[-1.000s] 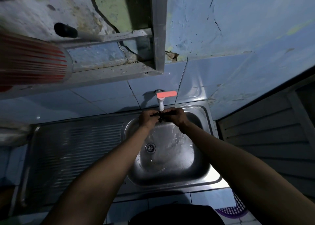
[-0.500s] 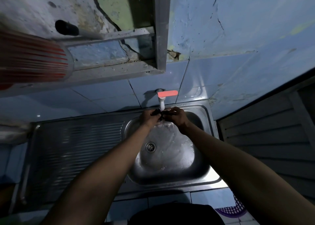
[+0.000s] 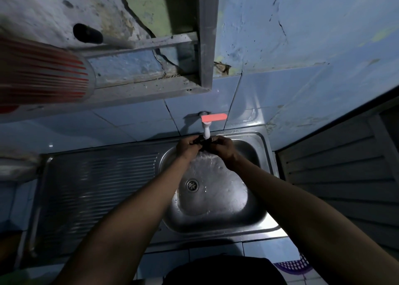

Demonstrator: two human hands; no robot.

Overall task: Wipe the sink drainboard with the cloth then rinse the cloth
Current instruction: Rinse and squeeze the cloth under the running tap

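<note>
A: Where's the cloth (image 3: 201, 143)?
B: Centre frame, bunched dark under the white tap (image 3: 206, 131), over the sink basin (image 3: 216, 198).
A: The hands?
B: Left hand (image 3: 187, 147) and right hand (image 3: 224, 149) both closed around it; ribbed drainboard (image 3: 97, 187) lies left.

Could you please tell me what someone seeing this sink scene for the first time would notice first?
The eye lands first on the bright red tap handle glowing on the blue tiled wall above the basin. Directly beneath its white spout, the left hand and right hand are bunched together around a small dark cloth. Below them gleams the wet steel sink basin, with the ribbed drainboard to its left.
</note>
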